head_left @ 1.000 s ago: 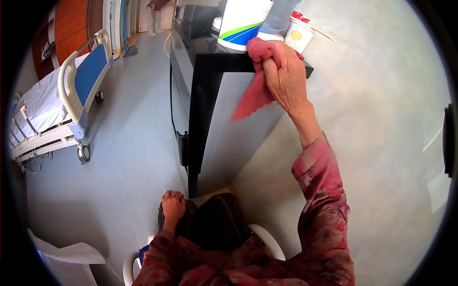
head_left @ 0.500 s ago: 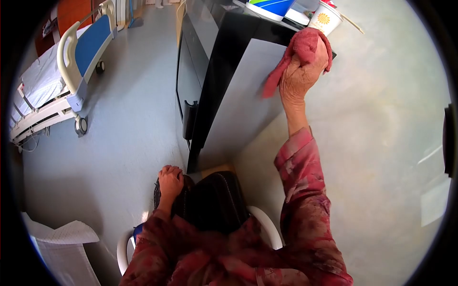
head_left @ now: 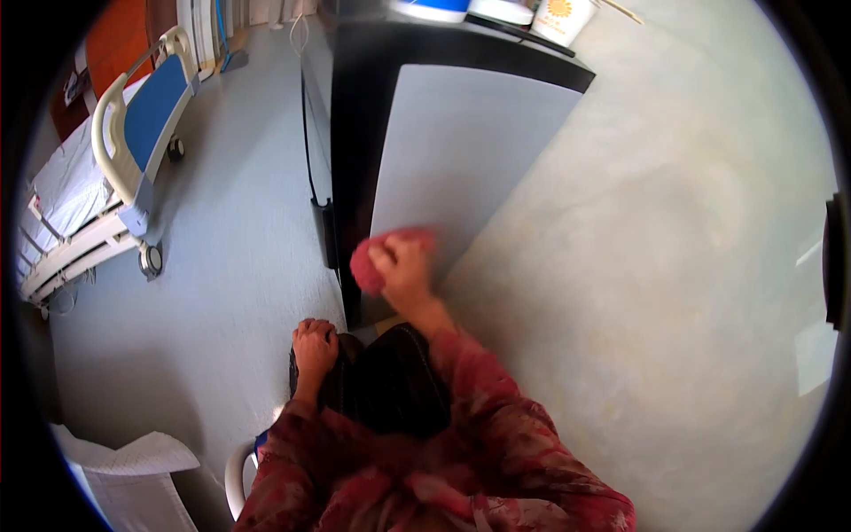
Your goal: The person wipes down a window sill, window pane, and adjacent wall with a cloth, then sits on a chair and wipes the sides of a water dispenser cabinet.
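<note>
A red cloth point(head_left: 368, 266) is bunched under my right hand point(head_left: 405, 271), whose fingers are closed on it. Hand and cloth are at the lower part of the grey side panel point(head_left: 470, 133) of a black cabinet point(head_left: 363, 97), and the cloth's far edge is blurred. My left hand point(head_left: 315, 344) rests on my knee in dark trousers, fingers lying flat and a little bent, with nothing in it.
On the cabinet top stand a paper cup point(head_left: 560, 19), a white container point(head_left: 502, 11) and a blue-and-white container point(head_left: 432, 9). A pale wall point(head_left: 674, 266) runs along the right. A wheeled hospital bed point(head_left: 106, 168) stands at left; a white chair arm point(head_left: 238, 479) is beside me.
My right hand has come down with the red cloth from the cabinet's top edge to low on its side panel. The view has shifted slightly; my left hand stays on the knee.
</note>
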Motion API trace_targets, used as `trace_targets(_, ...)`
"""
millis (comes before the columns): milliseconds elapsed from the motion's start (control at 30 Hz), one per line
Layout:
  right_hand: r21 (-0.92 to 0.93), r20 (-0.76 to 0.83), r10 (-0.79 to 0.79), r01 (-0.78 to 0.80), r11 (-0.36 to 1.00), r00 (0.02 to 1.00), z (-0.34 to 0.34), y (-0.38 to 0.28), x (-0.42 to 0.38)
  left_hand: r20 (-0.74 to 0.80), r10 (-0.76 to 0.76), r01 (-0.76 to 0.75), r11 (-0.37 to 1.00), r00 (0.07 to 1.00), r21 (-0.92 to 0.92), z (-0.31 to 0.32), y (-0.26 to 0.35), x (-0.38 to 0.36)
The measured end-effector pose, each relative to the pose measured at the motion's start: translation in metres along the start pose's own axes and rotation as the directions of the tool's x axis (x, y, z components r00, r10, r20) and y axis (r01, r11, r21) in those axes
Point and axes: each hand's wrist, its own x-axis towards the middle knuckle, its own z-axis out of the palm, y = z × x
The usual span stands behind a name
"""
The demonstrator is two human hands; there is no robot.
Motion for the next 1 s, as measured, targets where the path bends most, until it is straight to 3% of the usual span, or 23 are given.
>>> trace_targets(67, 0.041, 0.223, 0.027, -0.037, 0.998, 0.975, 0.008, -0.005, -0.033, 0.030, -0.034, 0.034, 0.999, 0.999, -0.005, -0.002, 0.004, 0.002)
trace_targets(200, 0.150, 0.264, 0.122, -0.165, 0.975, 0.957, -0.011, -0.008, -0.020, 0.024, -0.029, 0.030, 0.999, 0.999, -0.024, -0.002, 0.010, 0.004)
trace_targets(267, 0.199, 0.026, 0.167, -0.169, 0.965, 0.986, -0.042, 0.002, 0.022, 0.025, -0.029, 0.030, 0.999, 0.999, -0.025, 0.000, 0.009, 0.004)
trace_targets(467, -0.094, -0.248, 0.052, -0.077, 0.993, 0.967, -0.153, 0.078, 0.159, 0.037, -0.040, 0.041, 0.999, 0.999, -0.014, -0.003, 0.015, 0.003)
trace_targets(533, -0.203, -0.435, -0.024, -0.072, 0.976, 0.900, -0.167, 0.098, 0.187, 0.033, -0.034, 0.035, 0.999, 0.999, -0.020, 0.001, 0.011, 0.003)
trace_targets(600, -0.204, -0.484, -0.001, -0.111, 0.973, 0.875, -0.166, 0.119, 0.189, 0.021, -0.030, 0.031, 0.999, 0.999, -0.012, 0.005, 0.009, 0.005)
trace_targets(667, -0.289, -0.433, -0.001, -0.138, 0.947, 0.901, -0.149, 0.131, 0.167, 0.049, -0.053, 0.052, 0.998, 0.997, 0.019, 0.000, 0.009, 0.003)
trace_targets(867, -0.216, -0.403, 0.244, -0.351, 0.911, 0.882, -0.059, 0.127, 0.051, 0.027, -0.017, 0.017, 1.000, 1.000, -0.003, 0.005, 0.003, 0.004)
trace_targets(933, -0.104, -0.384, 0.593, -0.671, 0.734, 0.708, -0.025, 0.113, 0.010, 0.035, -0.023, 0.024, 1.000, 0.999, -0.020, 0.004, 0.008, 0.005)
trace_targets(1000, -0.088, -0.446, 0.713, -0.820, 0.566, 0.541, 0.033, 0.102, -0.047, 0.062, -0.041, 0.042, 0.999, 0.997, -0.010, 0.007, 0.008, 0.005)
